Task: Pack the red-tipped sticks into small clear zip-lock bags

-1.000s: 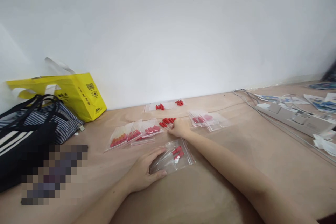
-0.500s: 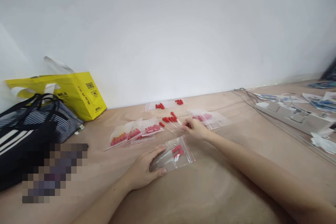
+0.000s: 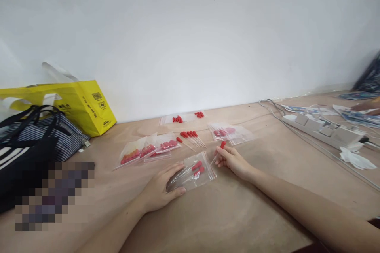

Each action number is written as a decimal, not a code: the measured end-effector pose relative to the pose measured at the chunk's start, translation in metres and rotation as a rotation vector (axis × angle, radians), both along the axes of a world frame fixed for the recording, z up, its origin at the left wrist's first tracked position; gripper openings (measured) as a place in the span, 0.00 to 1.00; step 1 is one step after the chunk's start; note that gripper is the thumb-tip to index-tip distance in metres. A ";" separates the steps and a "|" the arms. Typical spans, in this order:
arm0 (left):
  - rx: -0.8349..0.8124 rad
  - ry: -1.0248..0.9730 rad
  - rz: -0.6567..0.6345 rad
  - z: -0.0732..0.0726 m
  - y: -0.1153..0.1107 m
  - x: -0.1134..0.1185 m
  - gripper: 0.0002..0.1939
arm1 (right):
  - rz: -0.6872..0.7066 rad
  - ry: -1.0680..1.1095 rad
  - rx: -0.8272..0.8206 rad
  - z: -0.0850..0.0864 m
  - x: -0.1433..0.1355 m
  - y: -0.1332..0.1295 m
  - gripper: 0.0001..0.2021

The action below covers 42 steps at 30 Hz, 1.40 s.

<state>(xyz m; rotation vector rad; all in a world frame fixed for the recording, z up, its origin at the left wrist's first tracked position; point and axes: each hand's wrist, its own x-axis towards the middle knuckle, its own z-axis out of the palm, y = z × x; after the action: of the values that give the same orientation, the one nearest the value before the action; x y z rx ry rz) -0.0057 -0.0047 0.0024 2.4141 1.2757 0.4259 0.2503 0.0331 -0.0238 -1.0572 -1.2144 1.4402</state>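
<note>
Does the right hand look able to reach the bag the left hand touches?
Probably yes: the right hand, pinching a red-ended stick, is close beside the bag, and only the stick's thin stem shows between them.

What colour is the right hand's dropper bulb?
The bulb is red, clearest in the head view.

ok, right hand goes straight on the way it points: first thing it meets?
Right hand: probably the loose droppers, stem ends first. The bag has a corner close to that line; depth unclear.
</note>
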 end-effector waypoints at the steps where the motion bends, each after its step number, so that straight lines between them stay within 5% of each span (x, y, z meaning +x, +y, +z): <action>1: -0.002 0.003 0.000 0.000 0.000 0.000 0.28 | -0.028 -0.019 0.009 -0.001 0.001 0.001 0.14; 7: -0.010 0.017 0.014 0.002 -0.001 0.001 0.27 | -0.205 -0.032 0.019 -0.003 0.003 0.000 0.24; 15: -0.009 0.032 0.021 0.004 -0.002 0.003 0.28 | 0.054 -0.110 0.077 -0.004 0.000 -0.004 0.22; 22: -0.010 0.024 0.010 0.003 -0.001 0.003 0.28 | 0.340 0.070 0.075 -0.004 0.001 -0.005 0.22; 35: -0.008 0.024 0.014 0.000 0.001 0.001 0.28 | 0.259 -0.228 0.074 -0.003 -0.008 -0.001 0.16; 42: -0.008 0.005 0.005 0.000 0.000 0.001 0.28 | 0.384 -0.271 0.102 0.000 -0.011 -0.005 0.11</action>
<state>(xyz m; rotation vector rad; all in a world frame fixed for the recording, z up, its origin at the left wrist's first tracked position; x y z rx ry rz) -0.0048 -0.0049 0.0028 2.4076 1.2836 0.4158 0.2396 0.0283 -0.0234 -1.0083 -1.7420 1.5331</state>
